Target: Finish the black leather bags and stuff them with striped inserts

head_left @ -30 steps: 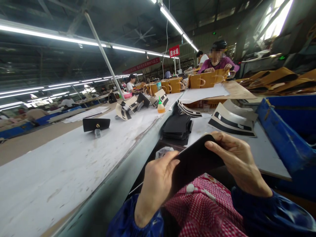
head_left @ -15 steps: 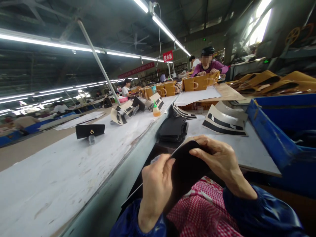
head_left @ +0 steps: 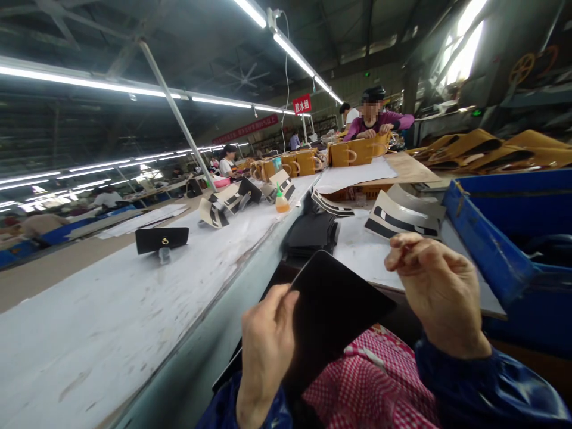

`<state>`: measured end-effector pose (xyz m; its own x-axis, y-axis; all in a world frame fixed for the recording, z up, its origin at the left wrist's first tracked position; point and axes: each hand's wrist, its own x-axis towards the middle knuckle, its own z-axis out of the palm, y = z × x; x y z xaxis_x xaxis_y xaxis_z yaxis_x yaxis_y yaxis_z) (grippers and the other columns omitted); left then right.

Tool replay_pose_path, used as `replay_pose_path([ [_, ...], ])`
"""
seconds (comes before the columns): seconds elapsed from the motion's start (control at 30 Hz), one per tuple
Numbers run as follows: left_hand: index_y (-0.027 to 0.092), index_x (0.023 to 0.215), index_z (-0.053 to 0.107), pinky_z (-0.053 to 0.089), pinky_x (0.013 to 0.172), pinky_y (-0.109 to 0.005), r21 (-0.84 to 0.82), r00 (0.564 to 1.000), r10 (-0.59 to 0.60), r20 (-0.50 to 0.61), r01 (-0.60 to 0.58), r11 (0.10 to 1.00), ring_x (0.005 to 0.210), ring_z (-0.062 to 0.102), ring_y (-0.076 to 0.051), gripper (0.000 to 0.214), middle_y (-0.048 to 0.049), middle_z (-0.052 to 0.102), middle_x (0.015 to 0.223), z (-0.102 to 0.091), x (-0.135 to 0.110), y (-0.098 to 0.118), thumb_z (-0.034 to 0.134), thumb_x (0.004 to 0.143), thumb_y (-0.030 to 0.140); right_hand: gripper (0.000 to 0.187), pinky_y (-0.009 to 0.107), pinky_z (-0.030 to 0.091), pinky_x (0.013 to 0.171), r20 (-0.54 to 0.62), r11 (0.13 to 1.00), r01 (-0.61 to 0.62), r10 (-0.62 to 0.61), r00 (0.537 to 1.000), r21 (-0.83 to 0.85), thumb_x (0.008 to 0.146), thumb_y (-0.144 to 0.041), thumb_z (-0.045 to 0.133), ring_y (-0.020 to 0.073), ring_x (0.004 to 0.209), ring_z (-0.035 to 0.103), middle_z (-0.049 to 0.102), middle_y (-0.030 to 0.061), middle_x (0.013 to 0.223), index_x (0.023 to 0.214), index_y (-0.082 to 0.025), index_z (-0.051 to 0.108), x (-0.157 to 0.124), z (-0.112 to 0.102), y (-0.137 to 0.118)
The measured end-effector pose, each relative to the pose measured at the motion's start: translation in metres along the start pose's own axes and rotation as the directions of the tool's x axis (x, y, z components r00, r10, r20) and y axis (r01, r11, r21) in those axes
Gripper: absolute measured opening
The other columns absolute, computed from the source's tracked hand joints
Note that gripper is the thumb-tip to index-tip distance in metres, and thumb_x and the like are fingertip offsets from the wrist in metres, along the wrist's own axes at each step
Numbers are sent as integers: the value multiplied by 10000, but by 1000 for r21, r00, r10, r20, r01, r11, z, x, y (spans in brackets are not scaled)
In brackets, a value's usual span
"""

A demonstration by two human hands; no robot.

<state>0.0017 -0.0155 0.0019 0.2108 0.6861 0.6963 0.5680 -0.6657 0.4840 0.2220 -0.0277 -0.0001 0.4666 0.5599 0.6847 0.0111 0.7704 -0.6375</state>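
Observation:
A flat black panel [head_left: 337, 310] with rounded corners, leather-like, is tilted up above my lap. My left hand [head_left: 270, 339] pinches its left edge between thumb and fingers. Off the panel's right side, my right hand [head_left: 440, 286] is raised with its fingertips pressed together; whether something small is between them I cannot make out. Behind the panel lies a stack of black pieces [head_left: 311, 233]. Beyond my right hand, curved cream pieces with black strips [head_left: 400, 217] rest on the white work surface.
A long white-covered table [head_left: 111, 322] runs along my left, bearing a black wallet-like piece [head_left: 161, 239] and a glue bottle [head_left: 281, 202]. A blue bin [head_left: 496, 238] stands at right. Ahead, a co-worker [head_left: 373, 116] handles tan bag pieces [head_left: 357, 149].
My right hand has let go of the black panel's top edge and moved right, its fingertips now together. The panel, bent before, is now flatter in my left hand.

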Motion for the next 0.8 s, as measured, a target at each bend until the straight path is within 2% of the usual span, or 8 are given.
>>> replay_pose_path([
  [0.1,156,854,681,446,525,-160,51,999,2,-41,0,999,471,578,-88,186,19,663,609,0,0,-2,547,956,235,200,340,556,858,104,965,95,-71,992,-245,949,-314,602,198,967,688,742,48,923,824,-260,749,-1,5,0],
  [0.23,155,847,685,470,549,-163,80,994,23,-109,-14,997,528,647,-108,185,-11,715,665,4,2,1,552,949,233,343,446,545,931,390,740,427,-238,889,-520,926,-212,618,267,1128,659,647,147,1319,1268,-210,657,-11,21,12],
  [0.33,150,851,696,468,541,-169,106,988,-6,-154,23,994,537,667,-119,175,-15,723,655,6,2,3,565,938,225,502,463,546,926,423,600,578,-396,815,-553,881,-129,663,293,1188,630,582,186,1388,1371,-205,580,-21,30,24],
  [0.4,151,853,699,472,545,-179,102,985,-37,-166,55,993,544,676,-128,175,-19,731,663,7,1,1,567,938,228,509,461,547,920,387,590,600,-459,800,-540,842,-81,695,300,1194,628,568,180,1404,1323,-226,621,-26,32,26],
  [0.5,156,844,690,477,547,-187,84,986,-56,-158,70,994,557,687,-135,162,-21,740,681,7,-1,-1,571,935,219,308,432,557,899,299,687,528,-436,849,-499,812,-90,734,276,1083,685,656,130,1312,1078,-244,737,-29,34,21],
  [0.6,161,843,675,475,555,-172,47,993,7,-119,-1,999,546,671,-114,142,-6,727,679,6,-3,0,568,933,186,42,369,581,811,203,853,277,-206,957,-443,847,-198,723,227,899,730,755,78,1102,821,-230,727,-25,34,13],
  [0.7,170,843,669,473,559,-159,10,993,82,-88,-82,997,511,633,-90,131,16,701,656,2,-6,4,572,930,169,191,315,568,682,145,927,4,54,988,-375,842,-345,728,192,744,708,767,52,896,704,-220,686,-19,32,8],
  [0.8,175,842,661,470,551,-162,-2,990,120,-74,-121,993,487,607,-83,117,25,682,638,-1,-9,6,579,924,161,255,276,532,613,137,952,-119,163,977,-282,793,-413,765,166,694,664,742,46,831,658,-214,679,-16,29,5],
])
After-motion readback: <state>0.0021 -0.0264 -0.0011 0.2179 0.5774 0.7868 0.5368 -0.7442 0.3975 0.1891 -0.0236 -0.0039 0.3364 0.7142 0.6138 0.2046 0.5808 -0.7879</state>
